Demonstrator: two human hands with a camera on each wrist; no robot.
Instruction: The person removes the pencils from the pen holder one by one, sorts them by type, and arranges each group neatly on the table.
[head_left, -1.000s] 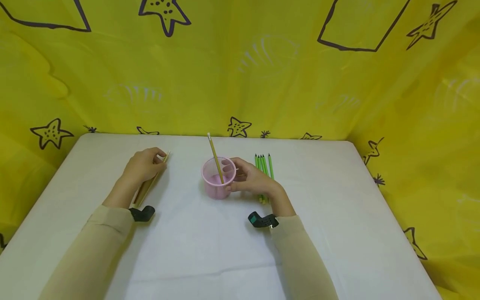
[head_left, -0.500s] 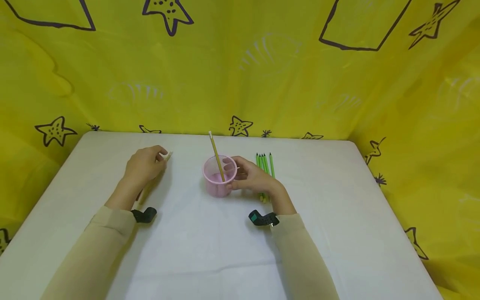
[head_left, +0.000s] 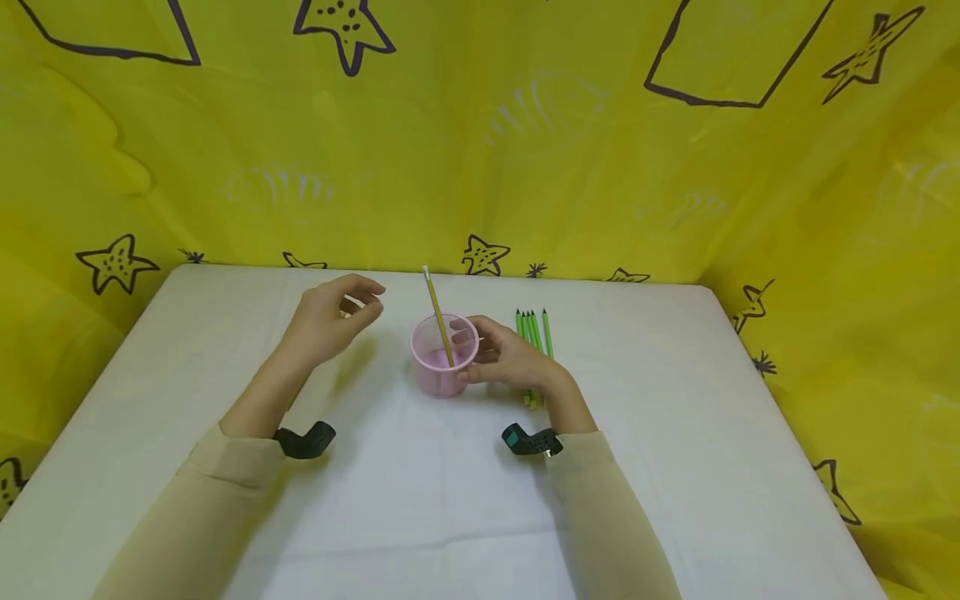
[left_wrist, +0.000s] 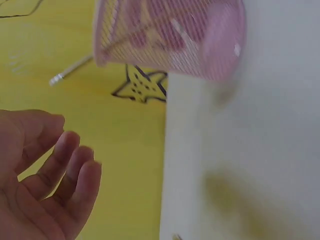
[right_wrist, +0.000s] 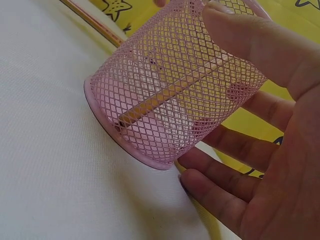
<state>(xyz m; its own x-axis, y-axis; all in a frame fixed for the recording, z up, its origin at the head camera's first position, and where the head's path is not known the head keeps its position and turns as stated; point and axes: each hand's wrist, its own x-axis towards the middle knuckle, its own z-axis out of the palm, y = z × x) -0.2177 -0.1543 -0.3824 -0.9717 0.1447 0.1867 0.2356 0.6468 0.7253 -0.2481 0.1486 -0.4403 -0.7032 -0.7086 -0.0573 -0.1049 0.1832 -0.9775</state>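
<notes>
My right hand [head_left: 517, 360] grips the side of a pink mesh pencil cup [head_left: 438, 383], thumb at the near side and fingers behind, as the right wrist view also shows. A yellow pencil [head_left: 437, 308] leans inside the cup, its eraser end up; through the mesh its lower part [right_wrist: 155, 101] reaches the base. Left of the cup, my left hand [head_left: 330, 318] hovers above the table with loosely bent fingers. Nothing shows between those fingers [left_wrist: 86, 182] in the left wrist view. A yellow pencil [right_wrist: 97, 22] lies on the table beyond the cup, mostly hidden by my left arm in the head view.
Several green pencils [head_left: 548, 333] lie in a row right of the cup, partly behind my right hand. A white cloth [head_left: 420, 500] covers the table. Yellow patterned sheeting [head_left: 420, 150] hangs along the back and both sides.
My left hand has lifted from the yellow pencil on the left and moved toward the cup, its fingers now apart from it. The right hand stays on the cup.
</notes>
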